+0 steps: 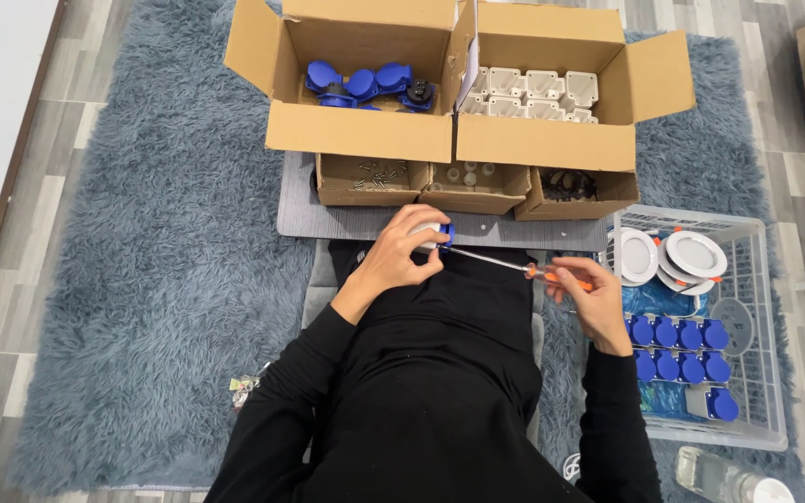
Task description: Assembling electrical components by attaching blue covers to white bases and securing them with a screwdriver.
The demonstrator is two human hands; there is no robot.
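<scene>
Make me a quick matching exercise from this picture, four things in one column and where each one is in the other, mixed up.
Things:
1. screwdriver
2. blue caps
3. white housings
4. loose screws

Places:
A. right large cardboard box
B. small left tray box
C. right hand
D. left large cardboard box

Pairs: 1-C, 2-D, 3-A, 4-B

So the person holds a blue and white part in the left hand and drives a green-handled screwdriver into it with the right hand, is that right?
Not quite: the screwdriver has an orange handle, not green, as the head view shows. The rest stands: the left hand holds the blue and white part, and the right hand drives the screwdriver into it.
</scene>
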